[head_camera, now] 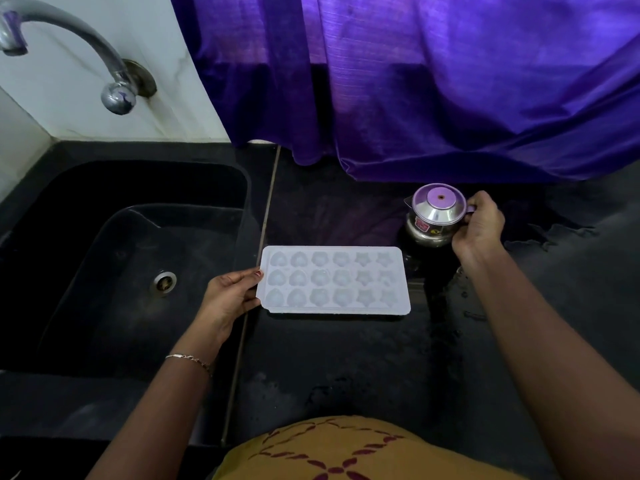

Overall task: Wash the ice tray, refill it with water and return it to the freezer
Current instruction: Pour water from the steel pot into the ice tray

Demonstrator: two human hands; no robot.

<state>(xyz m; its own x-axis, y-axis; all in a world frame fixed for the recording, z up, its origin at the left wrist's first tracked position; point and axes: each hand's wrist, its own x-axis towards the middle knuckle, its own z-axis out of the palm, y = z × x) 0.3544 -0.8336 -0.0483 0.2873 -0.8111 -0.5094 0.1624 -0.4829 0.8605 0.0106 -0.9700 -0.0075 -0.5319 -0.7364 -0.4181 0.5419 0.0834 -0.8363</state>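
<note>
A white plastic ice tray with heart, flower and star moulds lies flat on the black counter, just right of the sink. My left hand grips its left short edge, thumb on top. My right hand holds the handle of a small lidded steel jug that stands on the counter behind the tray's right end. I cannot tell whether the moulds hold water.
A black sink with a metal drain lies to the left, under a curved steel tap on the tiled wall. A purple curtain hangs down to the counter's back edge. Wet patches show on the counter at right.
</note>
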